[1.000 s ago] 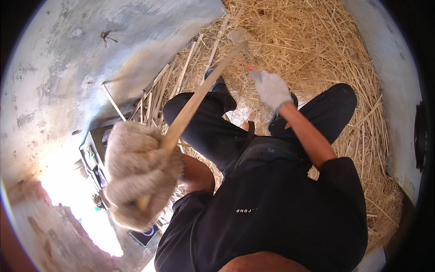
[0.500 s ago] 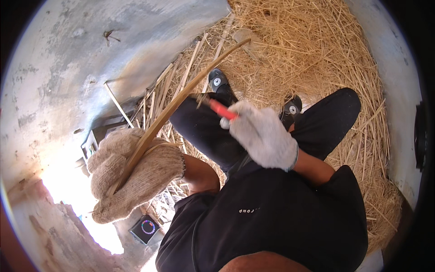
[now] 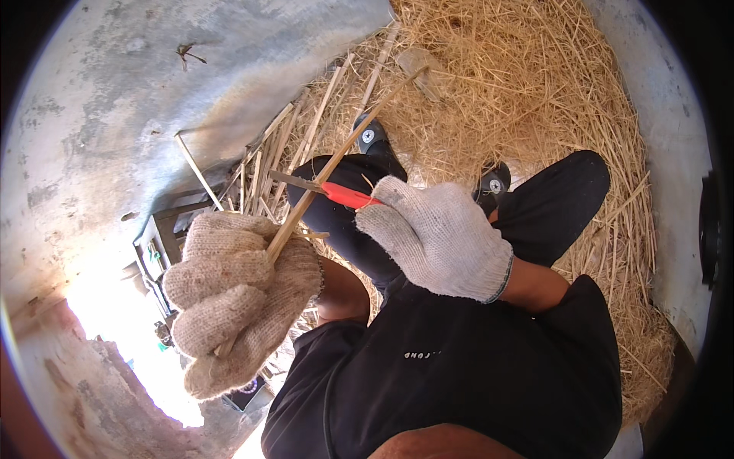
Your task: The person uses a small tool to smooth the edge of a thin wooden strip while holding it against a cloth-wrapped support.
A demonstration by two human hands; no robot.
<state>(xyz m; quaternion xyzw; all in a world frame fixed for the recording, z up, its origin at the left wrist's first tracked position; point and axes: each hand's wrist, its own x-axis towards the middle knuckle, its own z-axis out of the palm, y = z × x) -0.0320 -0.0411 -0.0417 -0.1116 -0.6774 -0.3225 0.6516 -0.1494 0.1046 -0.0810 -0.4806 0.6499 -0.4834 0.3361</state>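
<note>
Straw [image 3: 527,84] is lying beside a pale wall [image 3: 115,115].
Left hand [image 3: 237,298] is clenching a wooden strip [image 3: 350,145]; right hand [image 3: 440,241] is gripping a red-handled knife [image 3: 348,196], crossing the strip above the left thigh [image 3: 352,222].

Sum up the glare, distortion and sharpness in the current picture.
Head view: the lower-left bright patch is blown out; in the head view, the right-hand wall bows and the corners go black; head view again, the right hand and red-handled tool look fairly sharp.

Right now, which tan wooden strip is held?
The long tan wooden strip in the beige-gloved left hand; the loose strips beside the straw are unheld.
</note>
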